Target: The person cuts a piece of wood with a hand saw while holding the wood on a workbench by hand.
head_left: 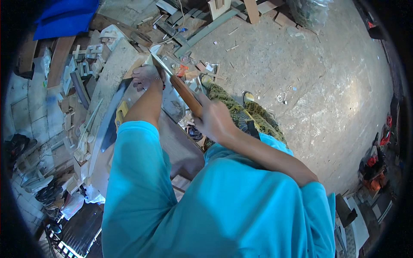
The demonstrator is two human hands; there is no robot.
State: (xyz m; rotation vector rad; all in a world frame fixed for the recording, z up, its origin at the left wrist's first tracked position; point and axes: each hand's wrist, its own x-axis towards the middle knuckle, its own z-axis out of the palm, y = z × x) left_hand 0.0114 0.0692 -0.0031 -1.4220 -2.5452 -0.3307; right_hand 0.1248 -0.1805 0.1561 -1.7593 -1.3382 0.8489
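Observation:
My right hand (pixel 215 118), slightly blurred, is closed round the brown handle of a wooden-handled tool (pixel 186 95). The tool's narrow pale metal blade (pixel 161 64) points away and to the left, its tip close to the far end of the workbench (pixel 112 58). Left of that blade, my left hand (pixel 147 76) rests at the bench top with its fingers bent; whatever lies under them is hidden. A bracelet circles that wrist. Alongside my left forearm lie a long dark grey flat piece (pixel 112 118) and a yellow object (pixel 122 112).
Wooden offcuts (pixel 88 56) crowd the left side of the bench. A blue sheet (pixel 66 17) hangs at the far left. Boards and strips (pixel 206 32) lie on the floor ahead, near a clear plastic bag (pixel 309 12). Scraps dot the concrete floor (pixel 318 99) to the right.

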